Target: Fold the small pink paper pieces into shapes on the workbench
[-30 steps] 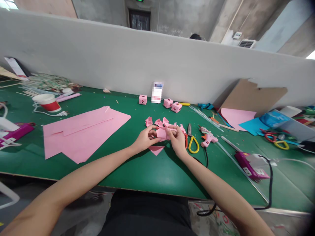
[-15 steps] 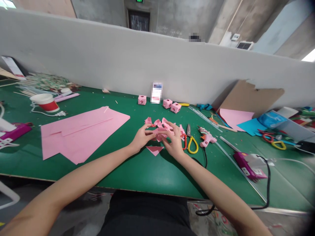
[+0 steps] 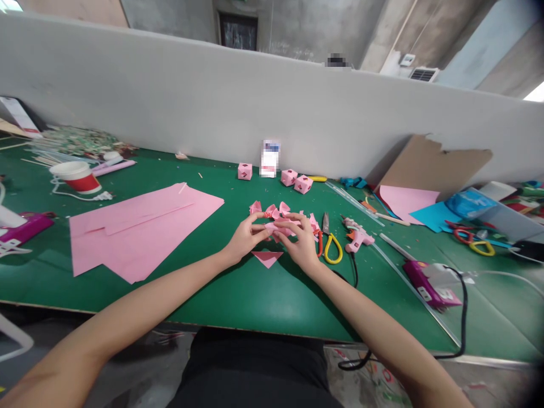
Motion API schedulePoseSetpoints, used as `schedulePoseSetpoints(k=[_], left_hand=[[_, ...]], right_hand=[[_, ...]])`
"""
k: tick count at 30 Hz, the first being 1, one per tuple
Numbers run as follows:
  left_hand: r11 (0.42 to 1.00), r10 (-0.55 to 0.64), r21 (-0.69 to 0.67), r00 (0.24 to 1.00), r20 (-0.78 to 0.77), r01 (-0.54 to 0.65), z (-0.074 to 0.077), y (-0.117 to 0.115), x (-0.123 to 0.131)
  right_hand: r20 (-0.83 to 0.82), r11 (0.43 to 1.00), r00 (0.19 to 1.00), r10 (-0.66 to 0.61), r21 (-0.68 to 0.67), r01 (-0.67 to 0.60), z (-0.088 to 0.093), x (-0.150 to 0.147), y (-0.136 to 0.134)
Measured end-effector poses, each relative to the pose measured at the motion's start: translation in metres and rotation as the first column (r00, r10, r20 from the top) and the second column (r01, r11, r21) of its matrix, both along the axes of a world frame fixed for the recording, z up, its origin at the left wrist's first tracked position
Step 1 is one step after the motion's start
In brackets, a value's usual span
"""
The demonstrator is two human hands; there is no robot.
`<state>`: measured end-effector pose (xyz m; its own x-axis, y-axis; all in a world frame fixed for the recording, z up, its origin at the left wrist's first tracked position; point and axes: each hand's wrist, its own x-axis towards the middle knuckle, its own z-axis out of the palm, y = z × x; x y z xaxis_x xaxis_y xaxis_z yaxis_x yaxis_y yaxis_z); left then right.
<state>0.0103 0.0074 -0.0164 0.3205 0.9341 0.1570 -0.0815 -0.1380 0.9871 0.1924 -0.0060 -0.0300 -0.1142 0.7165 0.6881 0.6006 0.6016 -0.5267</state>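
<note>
Between my two hands is a piece of pink paper [image 3: 278,228], partly covered by my fingers. My left hand [image 3: 245,240] pinches its left end, and my right hand [image 3: 301,243] grips it from the right. Just beyond my fingers lie several folded pink paper pieces [image 3: 284,208]. A pink paper triangle [image 3: 267,259] rests flat on the green table [image 3: 238,300] below my hands. To the right of my right hand are scissors [image 3: 334,249] with red and yellow handles. A pink glue gun [image 3: 359,238] lies beyond them.
Large pink sheets [image 3: 144,232] cover the left side. Three pink paper cubes [image 3: 245,171] stand toward the grey partition [image 3: 178,102]. A paper cup [image 3: 76,177] is at far left. A purple power strip [image 3: 425,286], cords and cardboard [image 3: 433,170] occupy the right.
My fingers have shifted slightly around the pink paper, which now sits a little flatter between them. My view has tilted down a touch; the other things stay put.
</note>
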Motion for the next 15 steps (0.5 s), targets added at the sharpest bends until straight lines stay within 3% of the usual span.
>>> schedulePoseSetpoints(k=[4, 8, 15], left_hand=[[0.974, 0.134, 0.201, 0.981, -0.142, -0.104, -0.0073, 0.0034, -0.0027], [0.930, 0.231, 0.326, 0.959, -0.164, -0.168, -0.0072, 0.0056, -0.0045], [0.916, 0.159, 0.394, 0.969, -0.190, -0.073, -0.0021, 0.0049, -0.0077]], right_hand=[[-0.004, 1.000, 1.000, 0.011, 0.000, -0.011, 0.0005, -0.0001, 0.0013], [-0.010, 1.000, 1.000, 0.021, -0.011, -0.021, -0.0005, 0.0001, 0.0023], [-0.003, 0.999, 0.999, 0.047, -0.026, -0.047, -0.0011, 0.0011, 0.0016]])
